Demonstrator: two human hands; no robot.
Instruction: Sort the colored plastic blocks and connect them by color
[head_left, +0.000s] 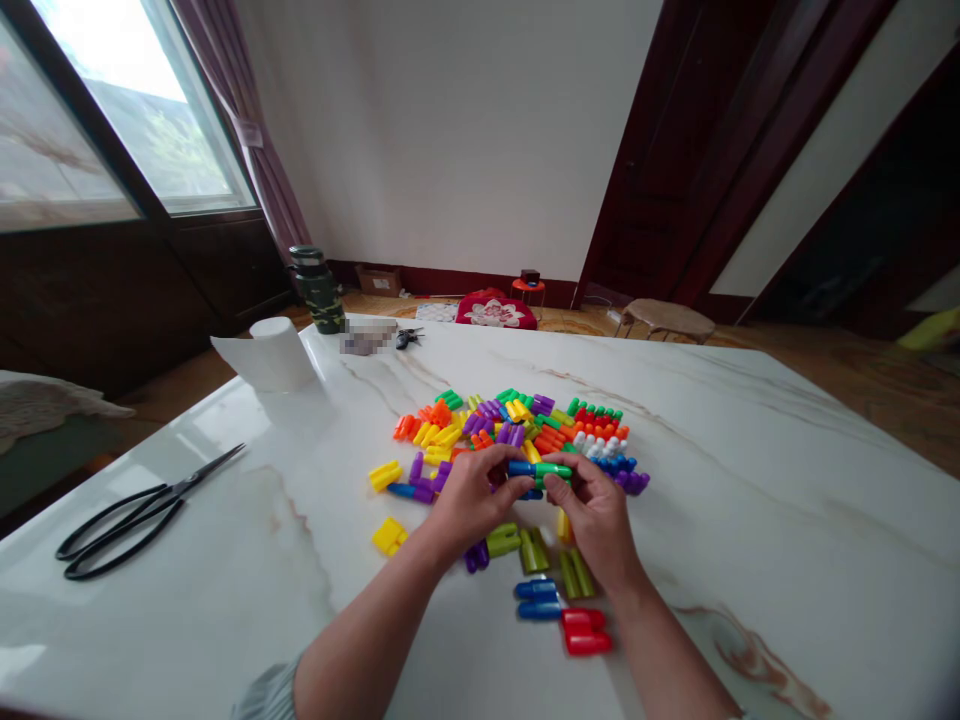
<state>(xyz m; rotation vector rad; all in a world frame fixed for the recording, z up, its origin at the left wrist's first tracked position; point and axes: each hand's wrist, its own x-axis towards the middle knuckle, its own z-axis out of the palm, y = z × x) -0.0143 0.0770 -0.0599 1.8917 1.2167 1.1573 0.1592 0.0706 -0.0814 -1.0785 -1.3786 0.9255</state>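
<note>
Left hand (476, 500): I see its fingers pinching the blue piece (520, 468), mid-frame.
Right hand (600, 510): its fingers grasp the green piece (553, 469), thumb in front.
Held pair: end to end at the centre of the frame, in front of the pile (491, 420). I cannot tell whether they are locked (the seam is too small from here).
Good handling: I'd line the two up on one axis, brace the thumbs near the seam and press evenly; a tilt could make them bind or slip.
Red piece (586, 640): lower centre-right of the frame, touching the lower blue piece (538, 600) on the worktop (712, 450); I'd hold the wrists clear of both.
Shears (178, 492): at the left of the frame, well apart from both hands.
</note>
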